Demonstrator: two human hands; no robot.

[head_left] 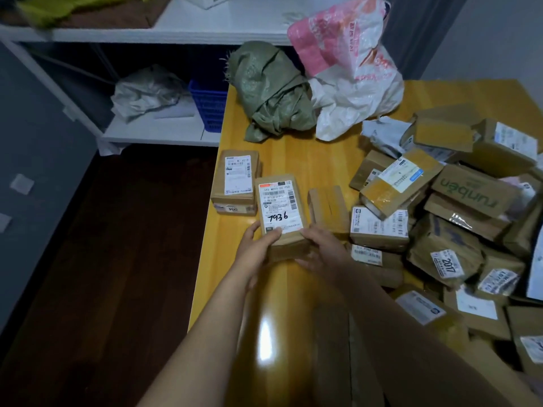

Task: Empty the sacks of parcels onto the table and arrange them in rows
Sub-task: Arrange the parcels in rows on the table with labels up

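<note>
Parcel [280,207] marked 7936, gripped by both hands over the table [293,160].
Left hand [258,248] and right hand [323,248] each curl round its near end, thumbs on the label. It is just beside another box [236,180] near the table's left edge. A loose pile [440,230] lies to the right, with a green sack [270,92] and a white sack [352,69] crumpled behind.

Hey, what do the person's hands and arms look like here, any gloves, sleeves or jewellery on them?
The left hand and right hand are both bare: no gloves, rings, watch or wristband show. No sleeve shows either, right down to the picture's lower edge. The light is dim, so fine marks could be missed.
</note>
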